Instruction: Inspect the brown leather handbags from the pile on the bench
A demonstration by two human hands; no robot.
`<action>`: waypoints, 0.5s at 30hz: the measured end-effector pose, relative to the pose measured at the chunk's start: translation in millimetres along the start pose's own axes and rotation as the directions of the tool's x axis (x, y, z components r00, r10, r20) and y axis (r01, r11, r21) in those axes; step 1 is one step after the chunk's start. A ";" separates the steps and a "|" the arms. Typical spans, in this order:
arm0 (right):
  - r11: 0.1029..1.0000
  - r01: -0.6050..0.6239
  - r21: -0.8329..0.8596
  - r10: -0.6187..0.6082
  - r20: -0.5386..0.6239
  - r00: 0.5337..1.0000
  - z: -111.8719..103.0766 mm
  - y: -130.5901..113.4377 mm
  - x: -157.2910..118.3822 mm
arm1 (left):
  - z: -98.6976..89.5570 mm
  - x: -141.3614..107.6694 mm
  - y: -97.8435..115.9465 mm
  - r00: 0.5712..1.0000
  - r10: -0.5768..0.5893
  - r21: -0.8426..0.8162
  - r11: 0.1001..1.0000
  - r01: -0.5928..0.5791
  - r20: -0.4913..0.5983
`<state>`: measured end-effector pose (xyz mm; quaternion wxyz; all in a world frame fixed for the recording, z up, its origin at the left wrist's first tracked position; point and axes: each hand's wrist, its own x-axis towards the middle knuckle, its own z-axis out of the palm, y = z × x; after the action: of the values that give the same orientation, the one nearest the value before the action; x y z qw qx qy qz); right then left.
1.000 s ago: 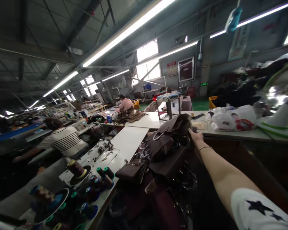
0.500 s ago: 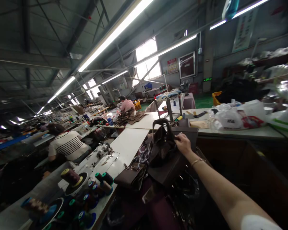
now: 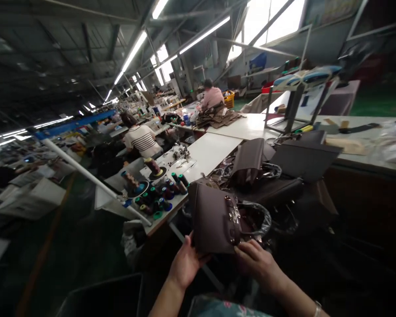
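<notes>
A dark brown leather handbag [image 3: 214,220] with a metal clasp and wrapped handles is held up in front of me. My left hand [image 3: 185,264] grips its lower left edge. At its lower right corner my right hand [image 3: 258,260] holds it, fingers curled under the base. Behind it lies a heap of more brown bags and leather pieces [image 3: 267,167] in a bin beside the white sewing table [image 3: 211,152].
Several thread spools [image 3: 158,193] stand on the table's near end by a sewing machine head [image 3: 180,154]. A white pole [image 3: 92,178] slants across the left. Two seated people [image 3: 140,138] work further back. A long bench [image 3: 356,154] runs along the right. A dark bin [image 3: 105,297] sits below left.
My right hand has pulled one bag off the heap toward me, and my left hand has come in to hold it too. My view has swung down and left.
</notes>
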<state>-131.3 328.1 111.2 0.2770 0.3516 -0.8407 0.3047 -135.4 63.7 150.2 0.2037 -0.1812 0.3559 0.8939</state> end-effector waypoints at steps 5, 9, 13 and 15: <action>1.000 -0.004 -0.002 0.005 0.140 0.990 25.1 -24.1 0.0 | 2.3 10.3 -17.4 0.953 0.026 -0.198 0.976 -0.089 -0.301; 0.997 -0.033 0.074 0.005 0.349 0.937 49.8 -40.1 -4.2 | -16.1 7.1 -6.4 0.944 0.191 -0.178 0.953 -0.244 -0.269; 0.956 -0.195 0.218 0.061 0.503 0.862 70.1 -48.1 -27.7 | -55.9 -27.1 11.9 0.909 0.278 -0.225 0.908 -0.354 -0.309; 0.908 -0.336 0.252 0.157 0.538 0.828 76.8 -44.0 -48.8 | -84.3 -57.9 17.1 0.863 0.320 -0.250 0.865 -0.434 -0.390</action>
<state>-87.9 269.4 41.2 -0.0595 0.3478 -0.8576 0.3741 -79.5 -21.2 129.6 -0.0745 -0.2877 0.2595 0.9189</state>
